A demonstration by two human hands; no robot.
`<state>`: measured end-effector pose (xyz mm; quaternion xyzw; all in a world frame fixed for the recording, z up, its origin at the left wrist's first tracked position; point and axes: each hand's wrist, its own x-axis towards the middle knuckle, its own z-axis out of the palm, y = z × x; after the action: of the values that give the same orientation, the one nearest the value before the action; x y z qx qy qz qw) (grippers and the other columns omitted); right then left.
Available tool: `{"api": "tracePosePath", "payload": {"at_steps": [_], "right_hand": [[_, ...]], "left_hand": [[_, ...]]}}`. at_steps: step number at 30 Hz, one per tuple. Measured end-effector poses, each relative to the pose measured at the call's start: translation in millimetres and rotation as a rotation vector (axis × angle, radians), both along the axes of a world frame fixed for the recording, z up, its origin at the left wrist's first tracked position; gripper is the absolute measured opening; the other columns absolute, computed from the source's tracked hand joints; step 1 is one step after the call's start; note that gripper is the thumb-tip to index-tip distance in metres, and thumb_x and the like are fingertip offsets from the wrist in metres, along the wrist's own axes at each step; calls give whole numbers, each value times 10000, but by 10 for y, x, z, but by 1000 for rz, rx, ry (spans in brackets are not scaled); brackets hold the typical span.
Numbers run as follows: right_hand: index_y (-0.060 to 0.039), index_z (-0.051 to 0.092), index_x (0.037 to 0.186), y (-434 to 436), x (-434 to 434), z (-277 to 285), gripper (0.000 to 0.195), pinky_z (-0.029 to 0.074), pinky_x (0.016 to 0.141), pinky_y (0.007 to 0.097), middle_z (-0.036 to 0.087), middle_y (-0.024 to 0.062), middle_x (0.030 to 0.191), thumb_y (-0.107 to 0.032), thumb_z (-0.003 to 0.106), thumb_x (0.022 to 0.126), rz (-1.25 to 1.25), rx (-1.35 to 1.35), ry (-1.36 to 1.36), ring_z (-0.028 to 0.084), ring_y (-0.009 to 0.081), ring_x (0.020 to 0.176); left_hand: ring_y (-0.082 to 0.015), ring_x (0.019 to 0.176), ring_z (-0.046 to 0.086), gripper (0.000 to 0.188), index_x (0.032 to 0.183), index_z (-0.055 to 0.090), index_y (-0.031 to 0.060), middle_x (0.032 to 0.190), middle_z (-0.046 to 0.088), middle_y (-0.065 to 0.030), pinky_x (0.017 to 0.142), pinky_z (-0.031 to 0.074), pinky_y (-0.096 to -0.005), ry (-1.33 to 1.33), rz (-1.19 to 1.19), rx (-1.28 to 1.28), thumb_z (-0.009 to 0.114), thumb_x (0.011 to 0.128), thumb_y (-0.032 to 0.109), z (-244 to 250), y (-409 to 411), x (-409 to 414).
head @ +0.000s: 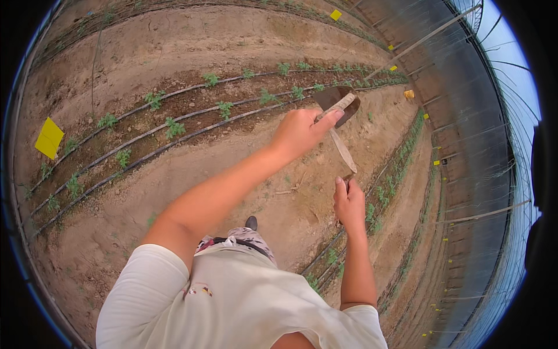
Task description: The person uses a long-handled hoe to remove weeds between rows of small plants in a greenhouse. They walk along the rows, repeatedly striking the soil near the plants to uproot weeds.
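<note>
My left hand (303,131) is closed around the short wooden handle (344,102) of a hand tool, out in front of my body. The tool's broad, dark metal blade (333,96) lies just beyond my fingers, with soil-coloured stains. A pale, narrow, flat piece (343,150) slants down from beneath my left hand towards my right; whether it belongs to the same tool I cannot tell. My right hand (350,204), lower and farther right, grips a small dark object (348,177) at that piece's lower end, most of it hidden by the fingers.
Black drip lines (192,114) run between young green plants (175,128) in the soil bed ahead. Another planted row (388,192) lies to the right. A yellow card (49,138) hangs at the left. Several poles (429,39) and hanging strings stand along the greenhouse side. Dry twigs (292,189) lie on the path.
</note>
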<state>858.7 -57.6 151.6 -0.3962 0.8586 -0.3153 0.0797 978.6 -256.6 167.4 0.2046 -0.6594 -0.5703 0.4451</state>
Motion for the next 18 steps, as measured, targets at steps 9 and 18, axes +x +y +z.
{"api": "tracePosePath", "payload": {"at_steps": [9,18], "right_hand": [[2,527,986,-490,813,-700,266,391,529,241,521,16,670,-235,556,866,266,318,-462,493,86,599],[-49,428,1200,-877,1447,-867,326,384,620,235,523,31,884,-196,413,909,600,113,-640,462,60,718]], "left_hand": [[-247,432,442,622,596,533,-30,470,436,-155,476,376,-377,37,-207,-16,485,847,537,77,296,139],[-303,600,525,491,842,583,-15,621,519,-164,577,422,-385,108,188,-478,479,872,464,-170,429,1044]]}}
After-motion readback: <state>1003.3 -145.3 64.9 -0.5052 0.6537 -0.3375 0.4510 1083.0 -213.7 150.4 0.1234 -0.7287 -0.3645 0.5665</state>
